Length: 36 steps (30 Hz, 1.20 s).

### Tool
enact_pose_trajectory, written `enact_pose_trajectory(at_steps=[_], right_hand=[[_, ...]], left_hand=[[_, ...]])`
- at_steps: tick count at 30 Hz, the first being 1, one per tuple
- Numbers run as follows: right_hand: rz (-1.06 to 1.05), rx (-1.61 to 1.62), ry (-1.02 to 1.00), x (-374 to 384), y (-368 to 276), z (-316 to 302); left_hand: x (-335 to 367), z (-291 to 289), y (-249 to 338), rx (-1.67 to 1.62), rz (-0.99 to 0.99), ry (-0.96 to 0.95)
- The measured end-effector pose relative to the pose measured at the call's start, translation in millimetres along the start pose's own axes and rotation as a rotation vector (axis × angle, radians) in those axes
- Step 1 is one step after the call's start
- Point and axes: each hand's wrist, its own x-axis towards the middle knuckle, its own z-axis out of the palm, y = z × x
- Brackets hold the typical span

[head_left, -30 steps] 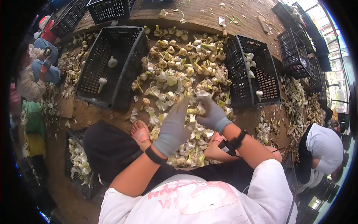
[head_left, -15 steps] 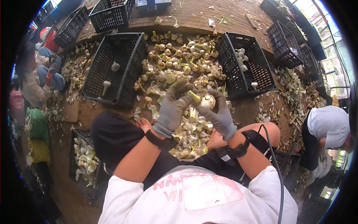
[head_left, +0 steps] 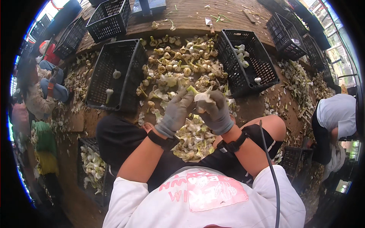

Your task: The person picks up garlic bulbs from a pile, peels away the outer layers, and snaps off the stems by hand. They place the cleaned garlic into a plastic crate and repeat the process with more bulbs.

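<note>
Both my hands wear grey gloves and meet in front of me, above a heap of peeled garlic skins [head_left: 194,142]. My right hand [head_left: 216,112] is wrapped around a garlic bulb [head_left: 203,96], mostly hidden by its fingers, with a pale flap of skin standing out from it. The bulb's green stem points left, toward my left hand [head_left: 175,114]. Closed fingers of that hand pinch at the stem end. Beyond my hands lies a pile of unpeeled garlic bulbs [head_left: 178,62] with short stems.
A black crate [head_left: 114,76] at left holds two cleaned bulbs; another crate [head_left: 249,64] at right holds several. Near my left knee stands a crate of garlic skins [head_left: 93,167]. A trowel-like tool [head_left: 210,25] lies on boards ahead. Other people sit at left [head_left: 43,91] and right [head_left: 338,117].
My right hand has turned over the bulb and covers more of it. A flap of skin now stands loose from it. My left hand remains by the stem; the view has shifted slightly.
</note>
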Motion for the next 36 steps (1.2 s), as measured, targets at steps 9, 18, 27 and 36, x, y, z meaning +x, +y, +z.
enact_pose_trajectory(at_steps=[9,18,27,36], right_hand=[[1.159,1.462,-0.052,1.0,10.9,-9.6],[1.268,1.482,-0.379,9.0,6.7,-22.4],[0.959,1.412,-0.439,6.6,-1.8,-22.5],[1.177,0.767,0.087,-39.5,47.2,17.0]], left_hand=[[1.0,-4.7,-7.5,0.675,0.534,0.06],[3.3,-7.8,1.7,0.535,0.474,-0.099],[22.8,-22.9,3.1,1.879,-0.178,0.134],[4.4,7.9,-1.3,1.349,0.797,-0.37]])
